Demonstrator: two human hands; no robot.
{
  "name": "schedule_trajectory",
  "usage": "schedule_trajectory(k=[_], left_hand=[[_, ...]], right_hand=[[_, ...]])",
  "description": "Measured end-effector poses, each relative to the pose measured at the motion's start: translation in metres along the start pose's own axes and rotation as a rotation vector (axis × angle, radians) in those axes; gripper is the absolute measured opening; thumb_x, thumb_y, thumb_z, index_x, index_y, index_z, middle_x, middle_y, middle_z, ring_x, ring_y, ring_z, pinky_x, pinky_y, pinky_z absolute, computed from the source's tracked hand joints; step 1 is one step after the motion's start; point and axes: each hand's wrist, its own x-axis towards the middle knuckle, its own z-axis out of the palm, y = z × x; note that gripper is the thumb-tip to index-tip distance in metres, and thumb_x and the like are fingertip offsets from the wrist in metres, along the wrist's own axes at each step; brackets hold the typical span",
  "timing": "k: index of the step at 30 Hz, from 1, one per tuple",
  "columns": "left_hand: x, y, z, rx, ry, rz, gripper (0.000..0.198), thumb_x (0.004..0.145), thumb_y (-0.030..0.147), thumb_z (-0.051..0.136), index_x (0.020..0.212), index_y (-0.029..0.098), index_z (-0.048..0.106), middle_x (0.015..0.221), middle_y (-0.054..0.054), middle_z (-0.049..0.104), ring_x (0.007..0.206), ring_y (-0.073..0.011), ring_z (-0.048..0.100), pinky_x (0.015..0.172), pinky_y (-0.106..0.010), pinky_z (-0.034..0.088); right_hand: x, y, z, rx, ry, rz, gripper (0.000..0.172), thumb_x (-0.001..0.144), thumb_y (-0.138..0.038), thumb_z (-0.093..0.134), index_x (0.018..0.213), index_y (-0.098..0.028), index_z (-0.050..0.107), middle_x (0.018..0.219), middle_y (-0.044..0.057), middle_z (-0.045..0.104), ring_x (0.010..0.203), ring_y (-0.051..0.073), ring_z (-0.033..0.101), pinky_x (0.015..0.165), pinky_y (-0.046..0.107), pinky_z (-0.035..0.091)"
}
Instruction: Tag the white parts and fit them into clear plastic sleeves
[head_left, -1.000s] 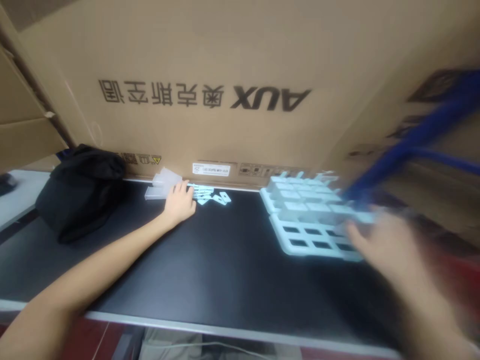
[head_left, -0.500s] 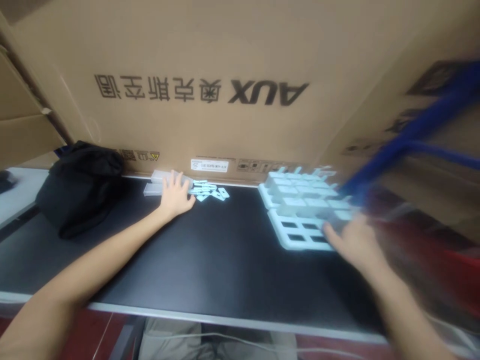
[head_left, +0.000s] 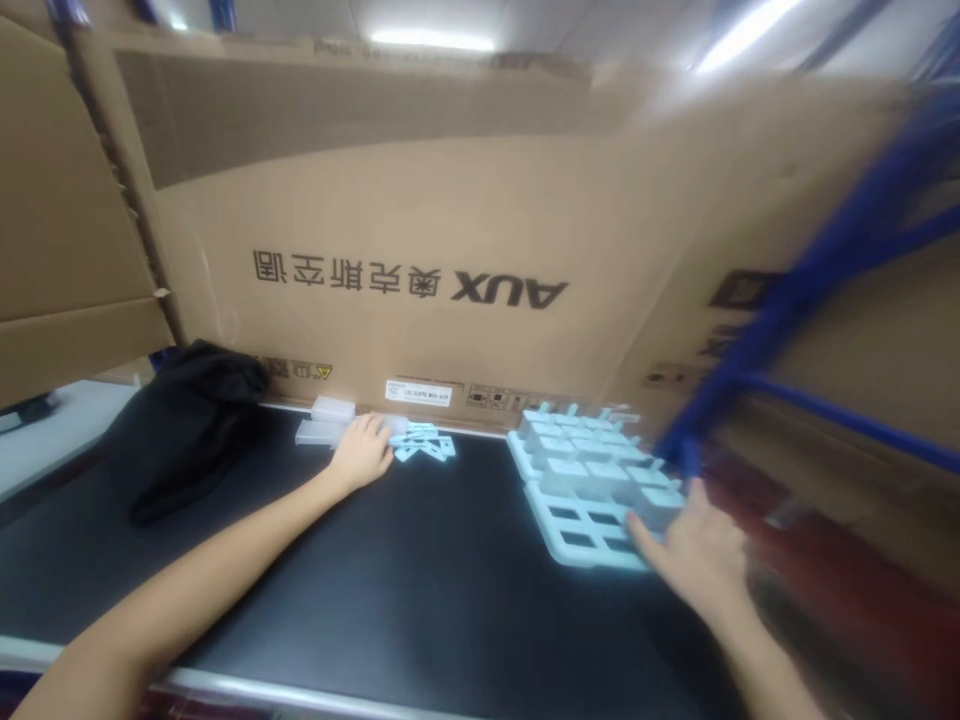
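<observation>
While the left hand (head_left: pixel 361 450) rests, fingers bent, over translucent plastic boxes (head_left: pixel 332 410) at the rear of the black tabletop (head_left: pixel 420 580), loose light-blue slotted tabs (head_left: pixel 426 442) lie just beside its fingertips; whether it grips a box, cannot tell. Right hand (head_left: pixel 705 555), blurred, at the right-hand near corner of the light-blue gridded rack (head_left: pixel 592 557), thumb and forefinger parted around an end block (head_left: pixel 656 507), firmness of hold unclear. Rack sits on the tabletop's right side, before an upside-down AUX carton (head_left: pixel 420 210).
</observation>
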Motion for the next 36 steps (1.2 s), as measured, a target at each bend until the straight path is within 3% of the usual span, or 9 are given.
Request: schedule_trajectory(k=[3, 6, 8, 11, 15, 20, 25, 30, 36], left_hand=[[0.001, 0.000, 0.000, -0.021, 0.008, 0.067, 0.015, 0.095, 0.021, 0.056, 0.100, 0.016, 0.070, 0.118, -0.015, 0.068, 0.115, -0.0296, 0.059, 0.102, -0.046, 0.048], [0.002, 0.004, 0.000, -0.046, 0.004, 0.129, 0.015, 0.097, 0.021, 0.055, 0.095, 0.017, 0.069, 0.105, -0.013, 0.068, 0.105, -0.0273, 0.061, 0.095, -0.042, 0.048], [0.003, 0.008, -0.001, -0.056, 0.001, 0.150, 0.019, 0.101, 0.023, 0.052, 0.094, 0.017, 0.069, 0.099, -0.013, 0.068, 0.101, -0.0268, 0.062, 0.092, -0.041, 0.048], [0.002, 0.016, -0.002, -0.044, 0.008, 0.163, 0.029, 0.106, 0.027, 0.043, 0.096, 0.017, 0.069, 0.095, -0.013, 0.069, 0.097, -0.0264, 0.063, 0.087, -0.040, 0.049], [-0.002, 0.023, -0.002, 0.011, 0.059, 0.191, 0.036, 0.108, 0.031, 0.041, 0.090, 0.016, 0.069, 0.085, -0.011, 0.068, 0.089, -0.0250, 0.064, 0.080, -0.037, 0.049], [0.005, 0.010, -0.021, 0.063, -0.028, 0.146, 0.042, 0.101, 0.052, 0.051, 0.103, 0.015, 0.071, 0.099, -0.016, 0.068, 0.100, -0.0308, 0.061, 0.087, -0.043, 0.050], [0.030, -0.034, -0.060, 0.174, -0.345, -0.016, 0.055, 0.088, 0.058, 0.064, 0.121, 0.015, 0.071, 0.129, -0.019, 0.062, 0.126, -0.0382, 0.049, 0.107, -0.049, 0.041], [0.043, -0.055, -0.082, 0.182, -0.719, 0.022, 0.068, 0.078, 0.064, 0.073, 0.130, 0.021, 0.070, 0.140, -0.015, 0.060, 0.130, -0.0362, 0.050, 0.109, -0.045, 0.040], [0.048, -0.051, -0.088, 0.138, -0.714, 0.015, 0.052, 0.072, 0.053, 0.082, 0.111, 0.022, 0.072, 0.127, -0.013, 0.067, 0.123, -0.0361, 0.058, 0.101, -0.045, 0.045]], right_hand=[[0.006, -0.016, -0.021, 0.077, 0.172, 0.097, 0.097, 0.093, -0.066, 0.044, 0.163, -0.002, 0.024, 0.143, 0.038, 0.044, 0.132, 0.059, 0.045, 0.095, 0.075, 0.044], [0.013, -0.060, -0.042, 0.157, 0.209, -0.031, 0.083, 0.094, -0.056, 0.050, 0.156, -0.002, 0.037, 0.136, 0.035, 0.052, 0.134, 0.054, 0.045, 0.103, 0.074, 0.039], [0.016, -0.107, -0.046, 0.251, 0.081, -0.294, 0.064, 0.096, -0.046, 0.049, 0.146, -0.006, 0.049, 0.126, 0.029, 0.060, 0.126, 0.045, 0.053, 0.106, 0.066, 0.041], [0.018, -0.182, -0.034, 0.325, -0.241, -0.620, 0.053, 0.099, -0.037, 0.046, 0.145, -0.010, 0.054, 0.137, 0.023, 0.059, 0.129, 0.036, 0.053, 0.110, 0.052, 0.044], [0.020, -0.241, -0.003, 0.295, -0.415, -0.715, 0.049, 0.098, -0.027, 0.049, 0.145, -0.014, 0.056, 0.146, 0.019, 0.059, 0.130, 0.033, 0.053, 0.103, 0.045, 0.049], [0.015, -0.239, 0.015, 0.242, -0.490, -0.690, 0.033, 0.101, -0.025, 0.047, 0.125, -0.014, 0.067, 0.128, 0.017, 0.069, 0.115, 0.030, 0.061, 0.096, 0.041, 0.052], [0.013, -0.224, 0.018, 0.229, -0.582, -0.597, 0.030, 0.104, -0.028, 0.044, 0.118, -0.013, 0.066, 0.125, 0.019, 0.064, 0.117, 0.031, 0.057, 0.099, 0.040, 0.048], [0.018, -0.223, 0.019, 0.243, -0.621, -0.536, 0.024, 0.101, -0.025, 0.047, 0.113, -0.012, 0.064, 0.119, 0.019, 0.063, 0.113, 0.030, 0.059, 0.095, 0.038, 0.048], [0.022, -0.219, 0.012, 0.285, -0.614, -0.486, 0.020, 0.093, -0.018, 0.053, 0.111, -0.015, 0.060, 0.113, 0.016, 0.065, 0.104, 0.027, 0.062, 0.086, 0.034, 0.047]])
